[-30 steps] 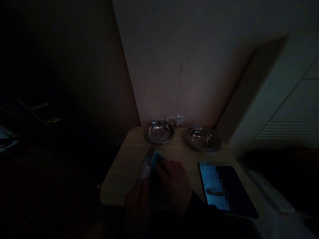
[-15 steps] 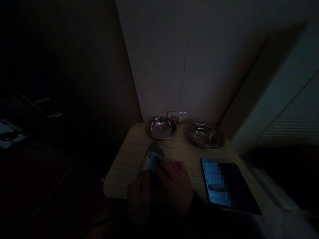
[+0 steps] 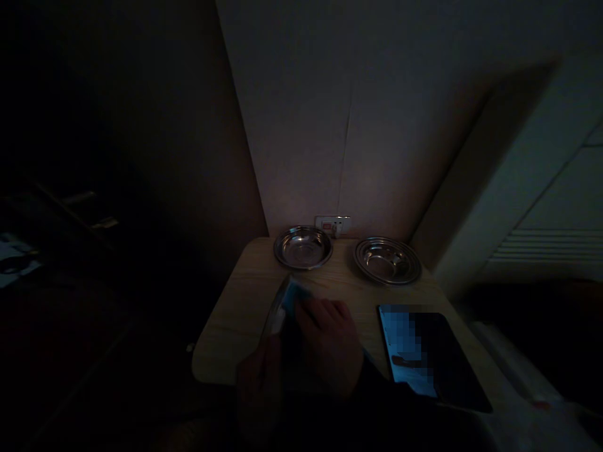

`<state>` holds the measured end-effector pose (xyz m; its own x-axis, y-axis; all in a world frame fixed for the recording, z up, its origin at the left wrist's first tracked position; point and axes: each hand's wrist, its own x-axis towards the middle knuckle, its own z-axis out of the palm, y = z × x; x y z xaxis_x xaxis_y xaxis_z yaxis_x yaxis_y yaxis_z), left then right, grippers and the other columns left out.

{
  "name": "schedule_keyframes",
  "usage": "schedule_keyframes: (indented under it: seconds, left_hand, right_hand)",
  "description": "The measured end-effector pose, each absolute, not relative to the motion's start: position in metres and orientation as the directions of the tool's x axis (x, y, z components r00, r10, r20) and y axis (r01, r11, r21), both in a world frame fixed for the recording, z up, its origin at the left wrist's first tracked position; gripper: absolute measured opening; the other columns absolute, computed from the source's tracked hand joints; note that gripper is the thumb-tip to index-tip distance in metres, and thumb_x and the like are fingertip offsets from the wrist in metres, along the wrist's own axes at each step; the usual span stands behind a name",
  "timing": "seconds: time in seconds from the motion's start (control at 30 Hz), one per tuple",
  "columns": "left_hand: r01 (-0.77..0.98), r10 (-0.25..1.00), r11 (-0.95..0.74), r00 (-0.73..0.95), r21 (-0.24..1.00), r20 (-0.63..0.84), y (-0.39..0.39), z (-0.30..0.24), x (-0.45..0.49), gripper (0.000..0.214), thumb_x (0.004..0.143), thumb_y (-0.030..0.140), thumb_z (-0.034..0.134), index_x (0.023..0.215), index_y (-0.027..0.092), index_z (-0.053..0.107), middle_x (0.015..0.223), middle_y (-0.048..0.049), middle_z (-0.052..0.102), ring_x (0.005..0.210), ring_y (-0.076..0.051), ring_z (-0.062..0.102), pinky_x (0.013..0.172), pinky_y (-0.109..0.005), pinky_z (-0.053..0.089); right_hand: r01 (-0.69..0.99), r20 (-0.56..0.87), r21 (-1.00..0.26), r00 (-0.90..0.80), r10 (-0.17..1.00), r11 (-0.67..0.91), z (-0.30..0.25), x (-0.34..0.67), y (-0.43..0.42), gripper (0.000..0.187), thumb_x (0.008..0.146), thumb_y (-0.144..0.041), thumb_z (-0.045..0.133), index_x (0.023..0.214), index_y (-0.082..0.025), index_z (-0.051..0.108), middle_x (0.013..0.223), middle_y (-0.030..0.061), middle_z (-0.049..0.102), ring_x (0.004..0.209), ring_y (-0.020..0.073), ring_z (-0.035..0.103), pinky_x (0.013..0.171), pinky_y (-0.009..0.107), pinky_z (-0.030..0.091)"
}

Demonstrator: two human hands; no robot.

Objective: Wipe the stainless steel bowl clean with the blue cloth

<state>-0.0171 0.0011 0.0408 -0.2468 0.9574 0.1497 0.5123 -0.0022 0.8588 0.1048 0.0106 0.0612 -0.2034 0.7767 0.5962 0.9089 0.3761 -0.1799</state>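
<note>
The room is very dark. My left hand [image 3: 261, 380] grips the near rim of a steel plate [image 3: 277, 311] that stands tilted on its edge over a light wooden table [image 3: 226, 326]. My right hand [image 3: 330, 345] is closed on a blue cloth [image 3: 294, 298] pressed against the plate's face. Most of the plate is hidden behind my hands.
Two round steel plates lie flat at the table's back, one at the left [image 3: 303, 247] and one at the right [image 3: 387, 260]. A dark tablet [image 3: 431, 358] with a lit screen lies at the right front. A wall socket [image 3: 332, 224] sits behind the plates.
My right hand with the cloth has shifted slightly across the plate. The view has swayed a little; the plates and tablet stay in place.
</note>
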Motion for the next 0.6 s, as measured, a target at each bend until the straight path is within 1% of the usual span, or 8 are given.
schedule_keyframes:
  seconds: [0.07, 0.13, 0.23, 0.27, 0.33, 0.43, 0.5, 0.6]
  left_hand:
    - [0.488, 0.964, -0.022, -0.221, 0.872, 0.148, 0.001, 0.042, -0.018, 0.038, 0.079, 0.042, 0.040, 0.064, 0.017, 0.065, 0.064, -0.0082, 0.069, 0.058, -0.018, 0.062, 0.053, -0.025, 0.049]
    - [0.451, 0.971, -0.049, -0.187, 0.891, 0.148, 0.002, 0.045, -0.018, 0.039, 0.081, 0.040, 0.037, 0.068, 0.017, 0.066, 0.067, -0.0072, 0.069, 0.060, -0.017, 0.062, 0.057, -0.024, 0.049]
    - [0.429, 0.972, -0.032, -0.196, 0.903, 0.127, 0.001, 0.046, -0.019, 0.039, 0.081, 0.041, 0.038, 0.074, 0.016, 0.067, 0.071, -0.0077, 0.070, 0.063, -0.017, 0.063, 0.059, -0.024, 0.050]
    - [0.440, 0.968, -0.009, -0.222, 0.898, 0.118, 0.000, 0.044, -0.020, 0.039, 0.080, 0.043, 0.039, 0.073, 0.016, 0.067, 0.071, -0.0079, 0.070, 0.064, -0.018, 0.064, 0.059, -0.024, 0.050]
    - [0.462, 0.949, 0.047, -0.297, 0.885, 0.104, -0.002, 0.038, -0.022, 0.038, 0.078, 0.045, 0.043, 0.072, 0.016, 0.067, 0.072, -0.0083, 0.070, 0.067, -0.019, 0.064, 0.059, -0.025, 0.050]
    - [0.473, 0.922, 0.108, -0.377, 0.874, 0.090, -0.003, 0.026, -0.027, 0.039, 0.078, 0.046, 0.045, 0.080, 0.015, 0.068, 0.082, -0.0105, 0.070, 0.076, -0.022, 0.065, 0.063, -0.028, 0.052]
    - [0.468, 0.909, 0.133, -0.408, 0.874, 0.080, -0.003, 0.021, -0.030, 0.039, 0.079, 0.046, 0.046, 0.085, 0.015, 0.067, 0.086, -0.0108, 0.070, 0.079, -0.022, 0.065, 0.066, -0.029, 0.053]
    - [0.466, 0.888, 0.159, -0.453, 0.870, 0.080, -0.002, 0.017, -0.032, 0.038, 0.080, 0.046, 0.046, 0.087, 0.016, 0.067, 0.089, -0.0101, 0.070, 0.082, -0.022, 0.065, 0.065, -0.028, 0.053]
  right_hand:
    - [0.882, 0.647, -0.172, -0.235, 0.726, 0.438, 0.058, 0.101, 0.004, 0.020, 0.087, -0.017, 0.046, 0.101, -0.016, 0.061, 0.089, 0.0062, 0.064, 0.076, 0.0175, 0.054, 0.070, 0.035, 0.035]
    - [0.864, 0.668, -0.165, -0.257, 0.698, 0.475, 0.057, 0.099, 0.004, 0.022, 0.088, -0.018, 0.045, 0.104, -0.017, 0.060, 0.091, 0.0066, 0.064, 0.078, 0.0175, 0.055, 0.071, 0.035, 0.035]
    - [0.880, 0.599, -0.229, -0.209, 0.773, 0.416, 0.062, 0.107, 0.020, 0.027, 0.084, -0.015, 0.048, 0.107, -0.018, 0.060, 0.092, 0.0074, 0.063, 0.079, 0.0184, 0.056, 0.071, 0.034, 0.037]
    - [0.875, 0.556, -0.289, -0.177, 0.812, 0.388, 0.064, 0.112, 0.028, 0.027, 0.082, -0.012, 0.047, 0.105, -0.018, 0.061, 0.091, 0.0073, 0.063, 0.078, 0.0178, 0.056, 0.070, 0.032, 0.038]
    - [0.812, 0.480, -0.461, -0.112, 0.870, 0.359, 0.066, 0.124, 0.041, 0.028, 0.081, -0.009, 0.044, 0.098, -0.018, 0.064, 0.088, 0.0066, 0.061, 0.075, 0.0160, 0.056, 0.068, 0.029, 0.041]
    - [0.617, 0.444, -0.700, -0.021, 0.896, 0.361, 0.063, 0.140, 0.046, 0.027, 0.082, -0.012, 0.040, 0.090, -0.017, 0.065, 0.082, 0.0051, 0.060, 0.074, 0.0151, 0.056, 0.067, 0.026, 0.043]
    - [0.505, 0.401, -0.803, 0.063, 0.914, 0.318, 0.058, 0.148, 0.043, 0.024, 0.082, -0.018, 0.042, 0.087, -0.016, 0.065, 0.079, 0.0045, 0.061, 0.076, 0.0164, 0.057, 0.068, 0.027, 0.044]
    - [0.335, 0.229, -0.928, 0.159, 0.960, 0.166, 0.052, 0.155, 0.035, 0.024, 0.080, -0.027, 0.046, 0.088, -0.016, 0.066, 0.079, 0.0039, 0.065, 0.075, 0.0181, 0.058, 0.070, 0.030, 0.045]
